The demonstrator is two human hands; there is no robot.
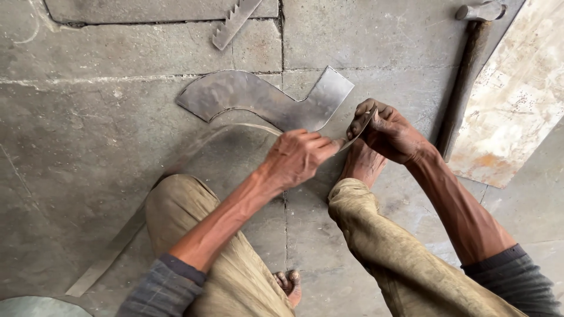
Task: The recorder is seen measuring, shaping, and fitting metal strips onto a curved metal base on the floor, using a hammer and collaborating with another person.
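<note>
A metalworking workshop floor: stone slabs (106,117) strewn with cut sheet-metal shapes (264,100), a hammer (470,35) and a toothed strip (235,22).

Hammer (470,58) top right, toothed metal strip (235,22), pale board (514,100) right.

Single head view, looking steeply down, close over stone floor (88,135) (knees toward 6 o'clock, hammer (470,58) at 1 o'clock).
</note>
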